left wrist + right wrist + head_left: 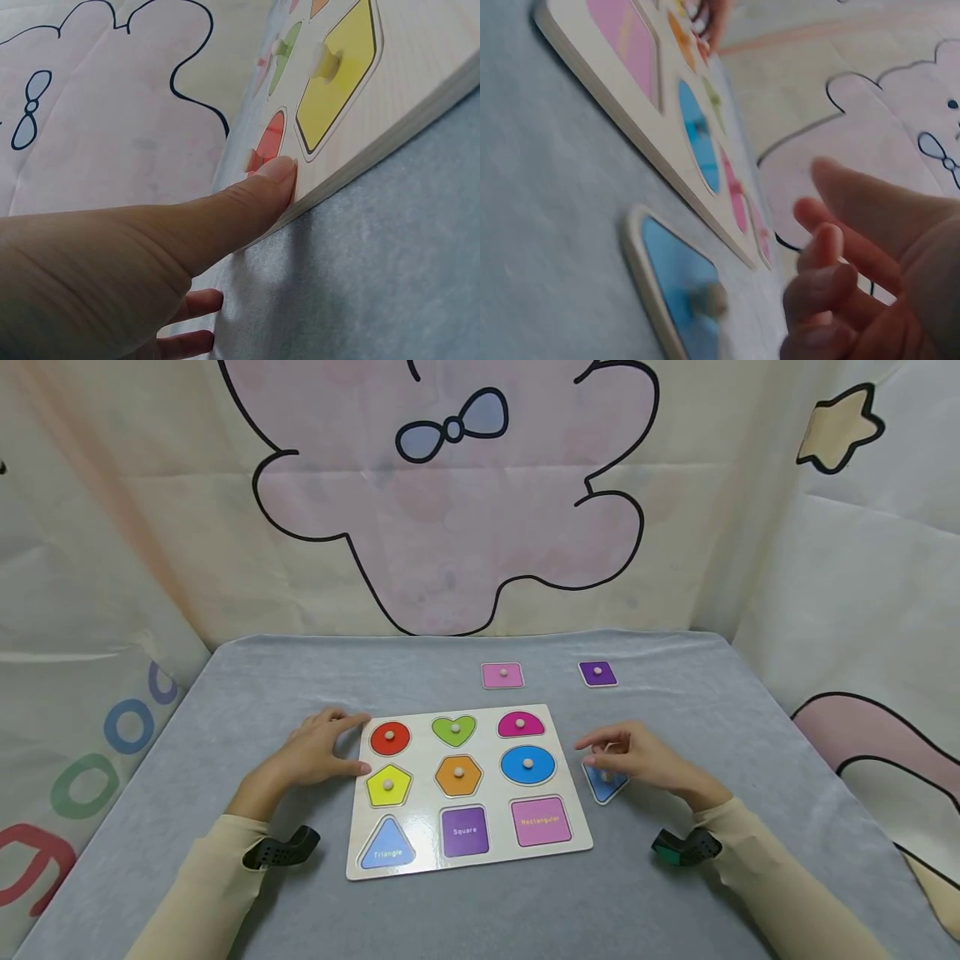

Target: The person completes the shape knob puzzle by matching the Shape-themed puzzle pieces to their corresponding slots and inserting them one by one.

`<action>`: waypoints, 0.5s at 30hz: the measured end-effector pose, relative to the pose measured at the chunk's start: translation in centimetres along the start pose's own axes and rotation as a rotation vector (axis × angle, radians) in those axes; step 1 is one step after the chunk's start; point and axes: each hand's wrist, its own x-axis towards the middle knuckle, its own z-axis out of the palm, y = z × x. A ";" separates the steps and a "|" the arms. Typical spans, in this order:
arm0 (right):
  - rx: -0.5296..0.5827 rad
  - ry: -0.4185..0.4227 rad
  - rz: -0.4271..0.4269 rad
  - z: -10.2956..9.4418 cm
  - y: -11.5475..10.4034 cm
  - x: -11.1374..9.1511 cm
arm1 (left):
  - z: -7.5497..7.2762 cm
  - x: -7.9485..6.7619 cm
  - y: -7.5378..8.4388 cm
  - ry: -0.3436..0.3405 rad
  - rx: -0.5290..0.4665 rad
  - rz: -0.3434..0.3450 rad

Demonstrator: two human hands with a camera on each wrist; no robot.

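Note:
A white wooden shape-puzzle board [426,822] lies on the cloth in the head view. My left hand [318,750] is at its left side, with the thumb [247,202] straight against the edge near the red circle piece [390,738] and the index finger reaching the upper corner. Right of the board lies a blue triangle piece [604,787] with a small knob. Over it hovers my right hand [637,756], fingers loosely bent and holding nothing. In the right wrist view, the triangle's knob [709,300] stands apart from the fingertips.
Beyond the board lie a pink rectangle piece [502,676] and a purple square piece [597,674]. The board's upper two rows hold knobbed pieces. Its bottom row shows printed triangle, square [464,832] and rectangle recesses without pieces. A grey-blue cloth [480,918] covers the table.

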 end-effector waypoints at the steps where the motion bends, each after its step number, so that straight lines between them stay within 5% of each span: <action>1: -0.003 -0.016 -0.002 -0.3 0.1 -0.1 | 0.0 0.0 0.0 0.000 -0.002 0.000; 15: 0.047 -0.256 -0.069 -3.1 2.3 -0.8 | 0.1 0.0 0.1 -0.001 0.002 -0.019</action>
